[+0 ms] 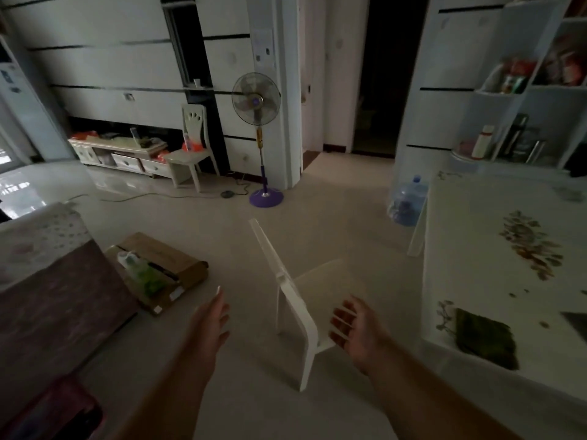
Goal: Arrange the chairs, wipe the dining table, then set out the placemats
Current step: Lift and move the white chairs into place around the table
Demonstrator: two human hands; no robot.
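Observation:
A white chair (293, 300) stands on the floor in front of me, a little left of the dining table (476, 281), its back edge-on toward me. My left hand (212, 315) is open to the left of the chair back, not touching it. My right hand (355, 328) is open to the right of the back, over the seat, fingers spread. The table has a white cloth with a floral print. A dark green mat (486, 341) lies near its front corner. A second white chair (192, 147) stands far off by the wall.
A cardboard box (171, 268) with a green bottle lies on the floor at left, beside a covered sofa (47, 281). A purple-based standing fan (259, 138) and a low TV cabinet (120, 154) stand at the back. A water jug (408, 201) sits by the table leg. Shelves (524, 106) rise at right.

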